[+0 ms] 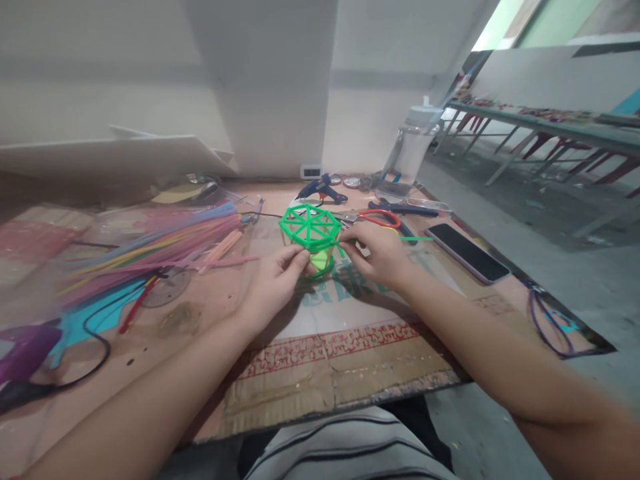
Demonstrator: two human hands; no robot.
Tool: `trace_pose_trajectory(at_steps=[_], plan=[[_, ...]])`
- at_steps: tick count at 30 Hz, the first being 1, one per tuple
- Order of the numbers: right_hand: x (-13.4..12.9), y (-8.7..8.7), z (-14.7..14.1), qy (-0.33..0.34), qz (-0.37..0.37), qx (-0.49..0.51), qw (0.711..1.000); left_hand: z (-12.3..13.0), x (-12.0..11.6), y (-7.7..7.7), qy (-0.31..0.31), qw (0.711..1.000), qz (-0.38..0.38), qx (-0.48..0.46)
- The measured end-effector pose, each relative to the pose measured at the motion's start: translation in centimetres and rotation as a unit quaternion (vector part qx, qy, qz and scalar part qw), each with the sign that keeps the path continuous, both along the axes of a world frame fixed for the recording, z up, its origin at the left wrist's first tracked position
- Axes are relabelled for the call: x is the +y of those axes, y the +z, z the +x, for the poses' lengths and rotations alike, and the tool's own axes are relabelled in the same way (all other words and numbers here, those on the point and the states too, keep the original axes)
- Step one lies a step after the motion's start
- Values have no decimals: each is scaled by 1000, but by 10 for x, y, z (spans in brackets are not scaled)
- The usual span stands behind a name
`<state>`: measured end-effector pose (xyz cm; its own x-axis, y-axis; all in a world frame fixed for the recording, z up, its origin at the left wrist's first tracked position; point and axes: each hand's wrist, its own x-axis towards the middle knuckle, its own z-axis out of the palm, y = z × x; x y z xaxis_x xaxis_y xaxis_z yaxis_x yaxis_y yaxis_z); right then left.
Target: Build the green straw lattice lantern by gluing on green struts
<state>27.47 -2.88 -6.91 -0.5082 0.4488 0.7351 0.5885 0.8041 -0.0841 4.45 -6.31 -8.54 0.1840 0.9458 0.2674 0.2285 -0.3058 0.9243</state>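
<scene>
A small green lantern-like frame [309,225] of fuzzy pipe cleaners stands on the cardboard sheet, with spokes across its many-sided top. Tan uprights and a lighter green patch show lower down. My left hand [286,270] grips its near left side between thumb and fingers. At its right edge my right hand [379,252] pinches a green pipe cleaner [416,238], whose free end sticks out to the right behind the hand. The fingertips hide where the pipe cleaner meets the frame. Close behind the right hand lie red-handled scissors [383,217].
Behind the frame lies a blue glue gun [321,189]. A water bottle [406,150] stands at the back right, a phone [467,252] nearer. Coloured pipe cleaners [165,247] spread leftward, with a purple tool [27,350] and black cable [103,340]. A wall [270,87] rises behind.
</scene>
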Motion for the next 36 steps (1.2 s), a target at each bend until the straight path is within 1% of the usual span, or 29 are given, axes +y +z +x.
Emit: trace_pose_trajectory(at_steps=[3, 7, 14, 17, 19, 23, 25, 27, 29, 31, 33, 34, 36], plan=[[-1, -1, -2, -2, 2, 11, 1000, 0, 0, 0, 1, 1000, 2, 2], [0, -2, -3, 13, 7, 23, 1000, -1, 1, 0, 1, 1000, 3, 9], [5, -7, -3, 16, -13, 42, 999, -2, 1, 0, 1, 1000, 1, 12], [5, -7, -1, 17, -14, 43, 999, -2, 2, 0, 2, 1000, 3, 11], [5, -4, 1, 19, -4, 19, 1000, -2, 2, 0, 3, 1000, 3, 8], [-2, 4, 2, 47, 10, -76, 996, -3, 1, -1, 6, 1000, 6, 8], [-5, 7, 2, 66, -14, -118, 991, -3, 2, -1, 8, 1000, 7, 12], [-6, 9, 4, 70, -47, -136, 987, -4, 2, 0, 9, 1000, 6, 15], [1, 11, 9, 27, -74, -100, 992, -5, 2, 0, 10, 1000, 4, 17], [17, 13, 16, -65, -110, -18, 992, -5, 1, 1, 10, 1000, 1, 21], [43, 17, 22, -159, -167, 46, 972, -5, 1, 1, 11, 1000, -2, 25], [58, 18, 24, -178, -187, 52, 965, -5, 0, 2, 12, 1000, -3, 28], [89, 21, 22, -191, -216, 48, 956, -5, 0, 2, 13, 999, -6, 31]])
